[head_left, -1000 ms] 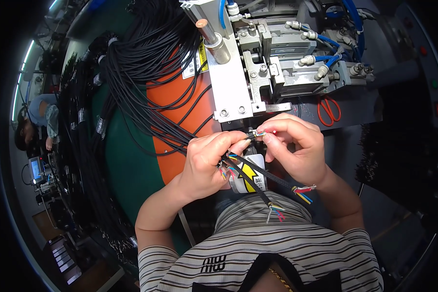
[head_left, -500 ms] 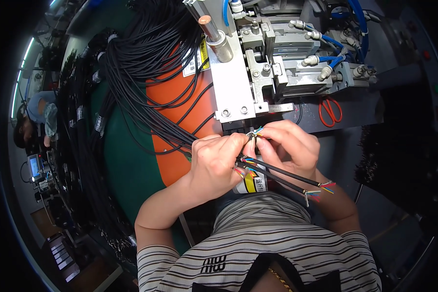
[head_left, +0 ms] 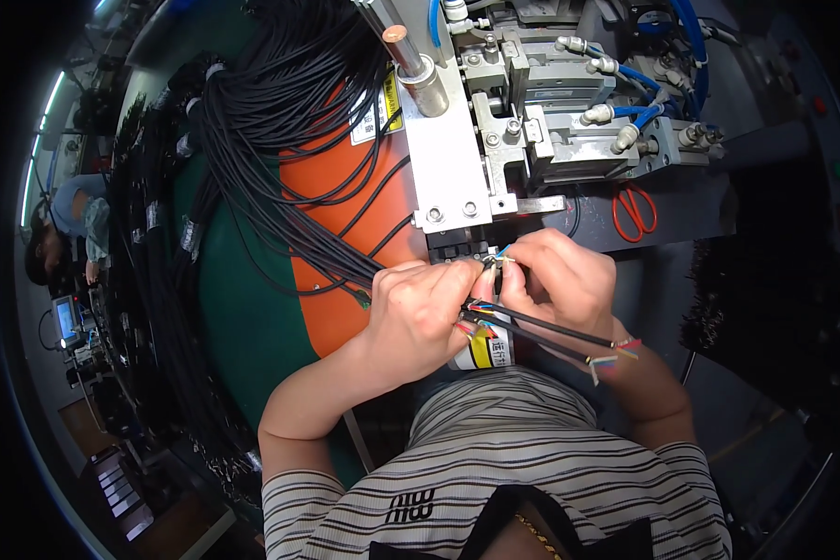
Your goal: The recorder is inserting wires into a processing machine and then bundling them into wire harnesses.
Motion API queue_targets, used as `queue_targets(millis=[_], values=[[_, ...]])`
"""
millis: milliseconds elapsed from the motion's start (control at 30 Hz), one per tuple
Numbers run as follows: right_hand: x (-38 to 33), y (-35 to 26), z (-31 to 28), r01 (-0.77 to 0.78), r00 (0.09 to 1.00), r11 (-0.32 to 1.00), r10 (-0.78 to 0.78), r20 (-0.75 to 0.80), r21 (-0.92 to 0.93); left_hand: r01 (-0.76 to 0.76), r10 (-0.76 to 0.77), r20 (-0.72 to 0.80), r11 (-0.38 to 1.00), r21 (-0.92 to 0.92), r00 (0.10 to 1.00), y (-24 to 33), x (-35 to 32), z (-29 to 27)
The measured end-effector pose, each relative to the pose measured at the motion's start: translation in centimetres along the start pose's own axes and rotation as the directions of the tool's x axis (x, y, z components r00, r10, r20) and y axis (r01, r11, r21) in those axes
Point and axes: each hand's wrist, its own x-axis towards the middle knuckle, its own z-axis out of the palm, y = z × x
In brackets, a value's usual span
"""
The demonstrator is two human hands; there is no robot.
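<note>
Head view: black cable end (head_left: 491, 265) held between left hand (head_left: 420, 308) and right hand (head_left: 569, 285), on the near side of the metal fixture (head_left: 450, 163).

Nearest, striped ribbed shirt (head_left: 504, 467). Two slim matt-black trailing cables (head_left: 555, 327) run right from the left hand; their blurred, splayed coloured tips have swung from near the shirt to the right forearm within a second, which probably leaves the pinch less crowded. Left hand grips the cable end close to its tip; right thumb and forefinger appear to pinch its fine coloured wires (head_left: 505, 253), so strand handling seems unfinished. Farther left, smooth, looping black cable bundle (head_left: 271, 121) over orange-and-green tabletop (head_left: 331, 322); far right, glossy red loop handles (head_left: 616, 213).
</note>
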Motion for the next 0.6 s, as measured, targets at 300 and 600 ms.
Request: queue_targets(millis=[300,600], values=[[-0.1,1.1,-0.4,-0.109,0.983,0.993,0.114,0.142,-0.040,-0.165,0.150,0.098,0.971,0.172,0.984,-0.2,0.0,-1.1],[-0.3,1.3,0.3,-0.047,0.998,0.999,0.047,0.050,-0.002,-0.228,0.165,0.216,0.924,0.307,0.962,0.4,0.2,-1.3]])
